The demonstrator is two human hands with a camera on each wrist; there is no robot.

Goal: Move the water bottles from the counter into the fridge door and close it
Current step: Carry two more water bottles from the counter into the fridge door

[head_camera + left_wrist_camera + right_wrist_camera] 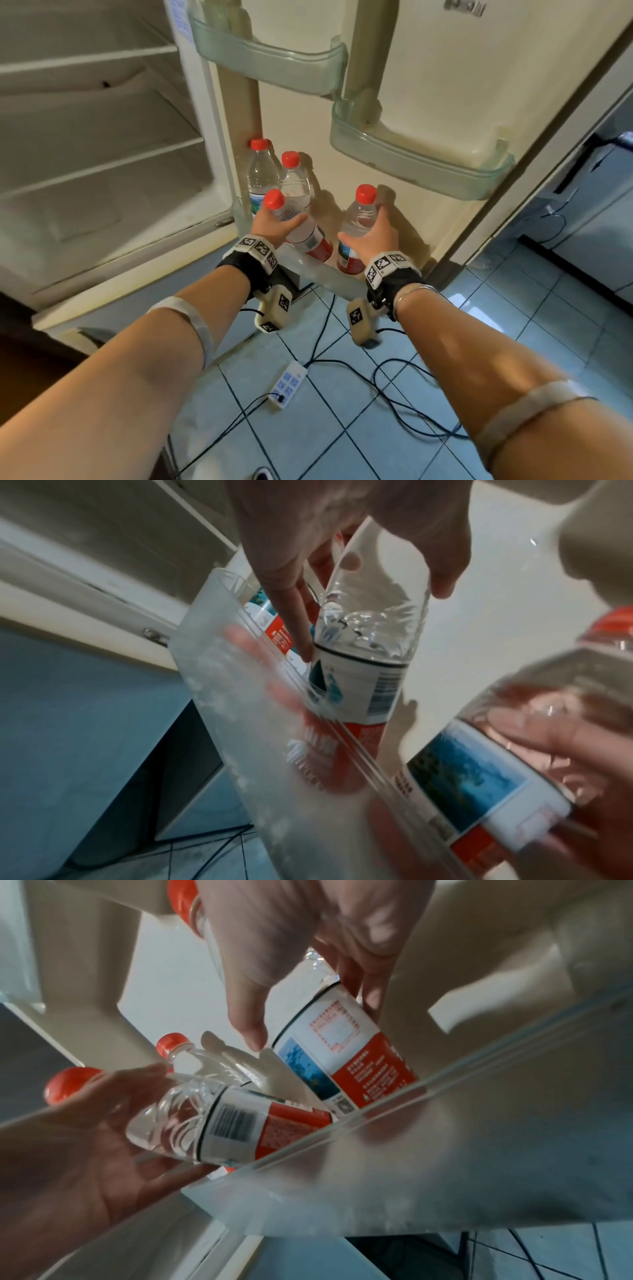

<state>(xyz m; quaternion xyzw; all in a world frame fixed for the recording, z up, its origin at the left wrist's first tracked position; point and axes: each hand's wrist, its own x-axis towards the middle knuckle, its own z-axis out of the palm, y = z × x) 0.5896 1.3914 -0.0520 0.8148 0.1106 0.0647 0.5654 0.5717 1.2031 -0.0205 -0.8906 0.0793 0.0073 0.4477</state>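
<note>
Two red-capped water bottles (263, 171) stand at the left end of the frosted bottom door bin (329, 274). My left hand (279, 222) grips a third bottle (305, 236) by its shoulder. It leans left with its base inside the bin. My right hand (364, 226) grips a fourth bottle (359, 214), nearly upright, with its base in the bin further right. In the left wrist view my fingers wrap the bottle (369, 631) above the bin wall (257, 737). In the right wrist view the red-and-white label of the held bottle (346, 1053) dips behind the bin's rim (445, 1150).
The fridge door stands wide open with two green-tinted upper door bins (274, 58) (421, 161). The fridge's white inner shelves (102, 164) lie to the left. A power strip (289, 383) and black cables trail over the blue tiled floor below my arms.
</note>
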